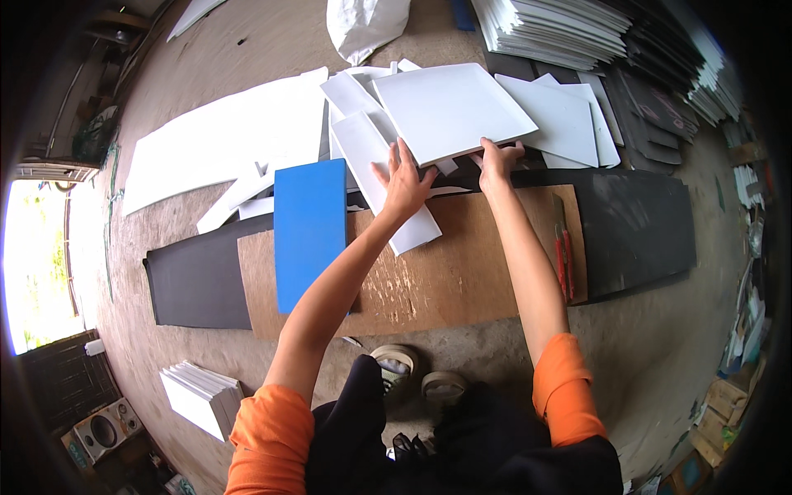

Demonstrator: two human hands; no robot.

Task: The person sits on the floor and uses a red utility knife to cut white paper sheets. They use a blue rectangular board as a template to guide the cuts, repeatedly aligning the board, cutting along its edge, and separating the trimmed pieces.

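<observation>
Over a heap of offcuts, a white foam board point(454, 107) is tilted with its near edge raised. My right hand point(499, 162) grips that edge, the thumb on top and the other fingers partly hidden beneath. At the board's near left corner is my left hand point(404, 186), fingers spread, with the thumb by the near edge and a finger along the left side. A long white strip point(371, 153) passes under my left hand onto the brown wooden board point(445, 272). Left of it lies a blue foam sheet point(309, 231).
Red-handled scissors or pliers point(565, 264) lie on the wooden board's right end. Dark sheets point(643, 231) extend beneath it. A large white sheet point(223, 144) lies far left, stacked white sheets point(553, 33) far right. A small white stack point(198, 396) sits near left.
</observation>
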